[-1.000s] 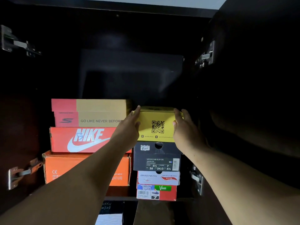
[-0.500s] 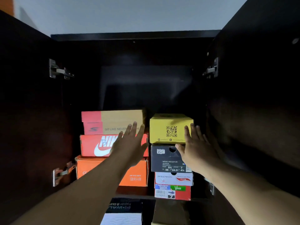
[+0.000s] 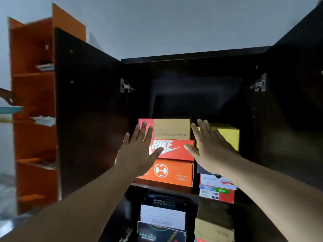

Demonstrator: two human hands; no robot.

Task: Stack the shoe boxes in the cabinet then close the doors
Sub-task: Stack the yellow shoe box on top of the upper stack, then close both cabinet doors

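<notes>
**Boxes stacked, doors next**

We see both hands raised in the centre of the frame, in front of the open cabinet (image 3: 192, 57). Our left hand (image 3: 139, 151) has its fingers (image 3: 142, 130) straight and spread, holding nothing; our right hand (image 3: 209, 147) is the same, fingers apart and empty. Whether either palm touches a box we cannot tell.

The shoe boxes sit on the upper shelf in two columns. Left of centre, a red-and-tan box (image 3: 172, 128) lies on the red Nike box (image 3: 174, 150), which lies on an orange box (image 3: 171, 172). Just beside them, right of centre, the yellow box (image 3: 229, 135) tops a column that includes a white Skechers box (image 3: 215, 181) and a red box (image 3: 218, 194) at the bottom. More boxes stand on the shelf below, at lower centre.

We judge the stacking to be done and the closing step in hand. The left door (image 3: 87, 110) stands wide open at centre left, the right door (image 3: 297, 102) at the right edge, each hung on a metal hinge (image 3: 125, 86).

The next move calls for each hand to spread outward, reach its door's free edge and swing it inward. The box fronts look roughly flush, so we expect the doors to clear them, though the yellow box deserves a glance first.
</notes>
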